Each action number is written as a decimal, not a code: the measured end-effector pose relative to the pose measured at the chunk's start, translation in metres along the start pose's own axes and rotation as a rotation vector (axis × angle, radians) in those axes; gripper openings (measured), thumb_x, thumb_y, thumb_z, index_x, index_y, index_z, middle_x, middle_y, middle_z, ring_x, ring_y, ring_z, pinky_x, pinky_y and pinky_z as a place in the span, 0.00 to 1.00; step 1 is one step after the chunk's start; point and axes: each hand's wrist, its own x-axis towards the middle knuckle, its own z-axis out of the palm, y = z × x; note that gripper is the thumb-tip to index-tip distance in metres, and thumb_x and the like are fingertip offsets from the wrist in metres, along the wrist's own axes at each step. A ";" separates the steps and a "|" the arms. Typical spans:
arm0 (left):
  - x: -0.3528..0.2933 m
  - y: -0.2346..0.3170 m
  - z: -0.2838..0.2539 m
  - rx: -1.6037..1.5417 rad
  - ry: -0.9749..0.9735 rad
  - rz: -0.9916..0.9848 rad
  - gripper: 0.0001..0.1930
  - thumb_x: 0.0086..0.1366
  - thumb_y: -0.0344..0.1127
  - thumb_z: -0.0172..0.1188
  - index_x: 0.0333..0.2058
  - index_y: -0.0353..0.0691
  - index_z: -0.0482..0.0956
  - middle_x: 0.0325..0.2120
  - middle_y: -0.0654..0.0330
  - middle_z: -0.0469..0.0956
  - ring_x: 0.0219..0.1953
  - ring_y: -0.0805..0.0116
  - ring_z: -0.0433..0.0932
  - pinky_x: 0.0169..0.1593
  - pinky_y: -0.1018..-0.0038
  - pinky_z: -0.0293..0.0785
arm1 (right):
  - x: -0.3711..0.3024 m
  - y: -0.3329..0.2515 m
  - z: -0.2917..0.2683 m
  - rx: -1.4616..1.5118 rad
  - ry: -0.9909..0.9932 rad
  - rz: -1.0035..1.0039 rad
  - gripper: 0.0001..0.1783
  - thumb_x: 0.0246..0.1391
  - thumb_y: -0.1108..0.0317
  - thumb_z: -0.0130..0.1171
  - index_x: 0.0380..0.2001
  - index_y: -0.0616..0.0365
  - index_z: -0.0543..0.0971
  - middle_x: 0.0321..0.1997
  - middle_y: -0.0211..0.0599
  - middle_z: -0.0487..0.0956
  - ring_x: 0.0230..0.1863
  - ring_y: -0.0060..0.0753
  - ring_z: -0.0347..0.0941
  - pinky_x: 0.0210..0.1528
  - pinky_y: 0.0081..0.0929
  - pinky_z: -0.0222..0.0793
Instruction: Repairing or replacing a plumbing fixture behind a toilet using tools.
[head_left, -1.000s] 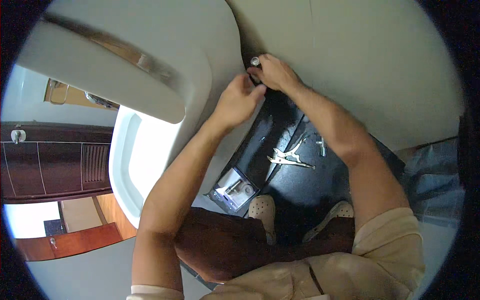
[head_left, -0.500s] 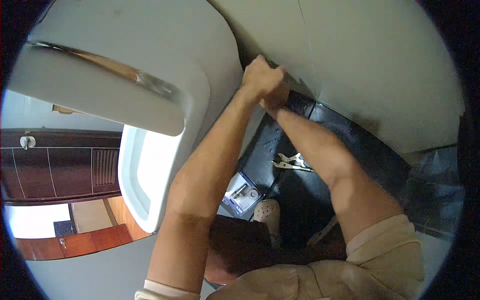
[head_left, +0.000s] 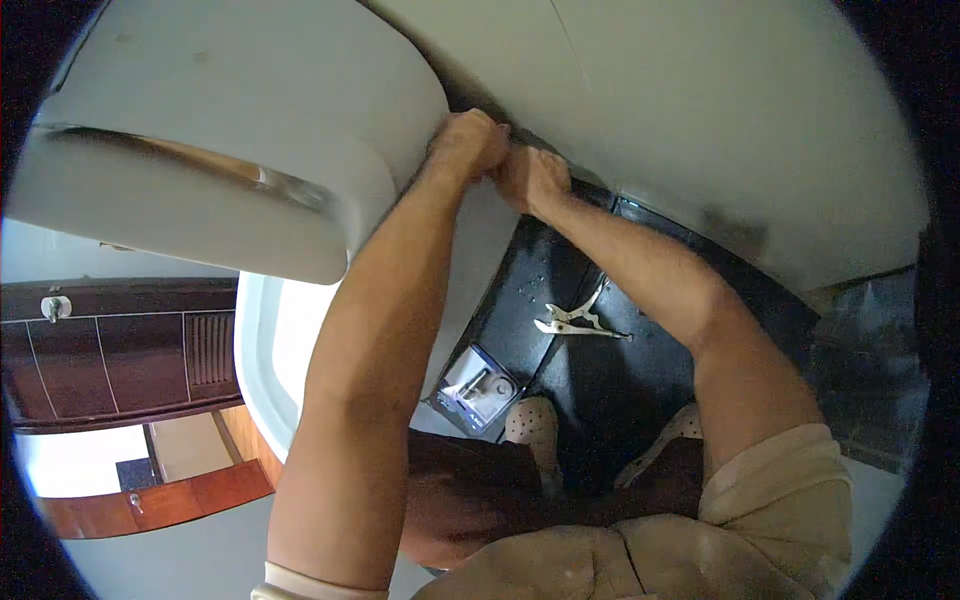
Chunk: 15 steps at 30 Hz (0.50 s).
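Note:
My left hand (head_left: 468, 146) is closed in the narrow gap between a white ceramic fixture (head_left: 300, 90) and the pale wall. Close beside it, my right hand (head_left: 534, 180) is also closed, its back toward me. Whatever the fingers of either hand grip is hidden behind the knuckles and in shadow. On the dark tiled floor below my right forearm lies a pair of locking pliers (head_left: 578, 322), its jaws apart. Nearer to me, a flat package (head_left: 478, 388) with a metal fitting showing on its face rests beside the fixture's base.
The pale wall (head_left: 720, 110) rises along the right side. A white basin-like rim (head_left: 258, 350) juts out at left. My feet in perforated clogs (head_left: 533, 425) stand on wet dark tiles (head_left: 590, 390). A dark brown door (head_left: 110, 350) is at far left.
My hands, overlapped before, now sit side by side, the right one lower and to the right of the left. The view has shifted slightly, showing more of the pliers.

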 end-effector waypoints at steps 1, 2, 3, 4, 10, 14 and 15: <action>-0.005 0.012 -0.009 -0.211 -0.267 -0.119 0.13 0.59 0.39 0.54 0.27 0.33 0.79 0.25 0.48 0.81 0.26 0.54 0.81 0.27 0.64 0.77 | -0.001 0.007 -0.001 -0.015 -0.081 -0.003 0.16 0.49 0.53 0.53 0.16 0.46 0.82 0.19 0.38 0.81 0.19 0.39 0.77 0.21 0.37 0.66; -0.001 0.009 -0.001 -0.211 -0.272 -0.121 0.13 0.59 0.39 0.54 0.27 0.33 0.79 0.25 0.48 0.81 0.26 0.54 0.81 0.27 0.64 0.77 | -0.002 0.006 -0.001 -0.012 -0.086 -0.001 0.16 0.49 0.53 0.53 0.16 0.46 0.82 0.19 0.38 0.81 0.19 0.39 0.77 0.21 0.37 0.66; 0.001 0.005 0.012 -0.045 -0.201 -0.073 0.13 0.59 0.38 0.54 0.30 0.33 0.80 0.27 0.48 0.81 0.28 0.57 0.82 0.28 0.65 0.77 | -0.006 0.004 0.001 -0.015 -0.026 -0.016 0.16 0.49 0.53 0.53 0.17 0.46 0.82 0.20 0.38 0.81 0.20 0.39 0.77 0.21 0.37 0.66; 0.004 0.000 0.026 0.126 -0.123 -0.024 0.13 0.59 0.38 0.54 0.33 0.33 0.80 0.30 0.49 0.82 0.30 0.60 0.82 0.29 0.66 0.78 | -0.011 -0.001 -0.001 -0.015 0.043 -0.032 0.16 0.50 0.53 0.53 0.18 0.45 0.83 0.20 0.37 0.81 0.20 0.39 0.77 0.21 0.38 0.66; 0.019 0.003 0.035 0.440 0.064 0.072 0.14 0.61 0.36 0.52 0.38 0.33 0.81 0.34 0.50 0.82 0.33 0.64 0.82 0.31 0.68 0.78 | -0.010 -0.014 0.013 -0.001 0.136 0.107 0.16 0.48 0.50 0.55 0.21 0.49 0.83 0.26 0.36 0.83 0.26 0.39 0.79 0.23 0.35 0.69; 0.013 0.011 0.032 0.409 0.052 0.096 0.13 0.62 0.36 0.50 0.37 0.34 0.80 0.33 0.49 0.82 0.33 0.61 0.82 0.31 0.67 0.77 | -0.006 -0.032 0.044 0.075 0.043 0.377 0.18 0.48 0.50 0.56 0.23 0.52 0.83 0.28 0.38 0.83 0.27 0.42 0.79 0.25 0.36 0.70; 0.011 0.015 0.026 0.407 0.050 0.110 0.13 0.63 0.36 0.50 0.37 0.35 0.80 0.32 0.48 0.82 0.32 0.60 0.82 0.31 0.66 0.77 | -0.003 -0.038 0.046 0.116 0.017 0.485 0.19 0.49 0.50 0.55 0.23 0.53 0.83 0.28 0.39 0.83 0.27 0.43 0.79 0.25 0.37 0.70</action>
